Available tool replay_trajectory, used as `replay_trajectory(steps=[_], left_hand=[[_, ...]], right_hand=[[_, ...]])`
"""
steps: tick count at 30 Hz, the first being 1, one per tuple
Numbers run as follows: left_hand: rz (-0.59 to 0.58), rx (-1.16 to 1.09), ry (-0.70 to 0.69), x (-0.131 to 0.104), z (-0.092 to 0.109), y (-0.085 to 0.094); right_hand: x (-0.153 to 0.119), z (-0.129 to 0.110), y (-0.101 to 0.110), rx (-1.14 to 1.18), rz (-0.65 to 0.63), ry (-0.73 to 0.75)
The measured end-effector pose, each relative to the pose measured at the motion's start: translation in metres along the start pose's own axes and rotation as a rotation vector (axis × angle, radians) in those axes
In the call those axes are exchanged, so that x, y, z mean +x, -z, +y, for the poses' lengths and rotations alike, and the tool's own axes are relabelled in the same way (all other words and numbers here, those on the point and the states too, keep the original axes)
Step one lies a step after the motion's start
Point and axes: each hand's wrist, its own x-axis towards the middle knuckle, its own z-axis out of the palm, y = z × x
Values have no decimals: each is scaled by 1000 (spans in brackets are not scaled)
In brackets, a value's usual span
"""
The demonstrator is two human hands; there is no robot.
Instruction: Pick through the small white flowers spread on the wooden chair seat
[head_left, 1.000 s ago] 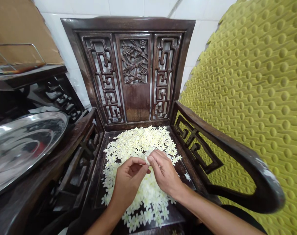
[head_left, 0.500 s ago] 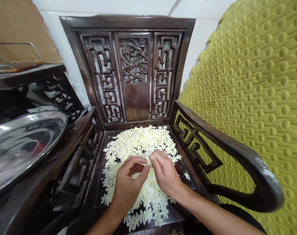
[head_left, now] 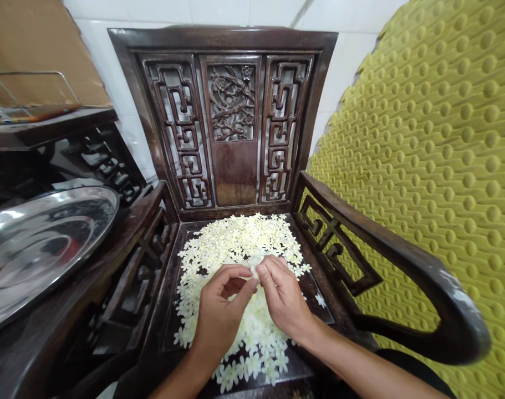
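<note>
Above a heap of small white and pale yellow flowers (head_left: 239,235), my two hands meet at their fingertips. My left hand (head_left: 223,302) pinches a small white flower (head_left: 254,271) between thumb and forefinger, the fingers curved round an open gap. Close against it, my right hand (head_left: 285,296) has its thumb pressed to its curled fingers, gripping the same white piece. Much of that piece is hidden by the fingertips. The flowers lie spread over the seat (head_left: 312,310) of a dark carved wooden chair, with one stray flower (head_left: 320,300) to the right.
A carved backrest (head_left: 235,166) rises behind the flowers, between a left armrest (head_left: 127,244) and a curved right armrest (head_left: 385,244). A round shiny metal tray (head_left: 90,221) stands at the left. A yellow-green bumpy mat (head_left: 435,138) stands upright along the right.
The view has shifted slightly, so everything sits a little further right. My hands keep nearly the same pose, fingertips together on the white flower.
</note>
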Motion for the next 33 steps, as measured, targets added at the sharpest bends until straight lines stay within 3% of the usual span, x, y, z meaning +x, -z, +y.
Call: replay_trajectory(steps=[6,13,20,28,33], left_hand=[[31,145,-141,0,4,0],[22,189,-168,0,4,1],[19,145,-105,-1,6,0],[27,-39,64,3,1,-1],[27,-23,-2,-1,5,-5]], right_hand=[[1,-2,0,36,9,-20],[-1,-3,0,79,-12,-66],[-2,-2,-2,88,-14,-64],[-5,-1,-4,71,7,-41],[-3,-3,-2,35,20,3]])
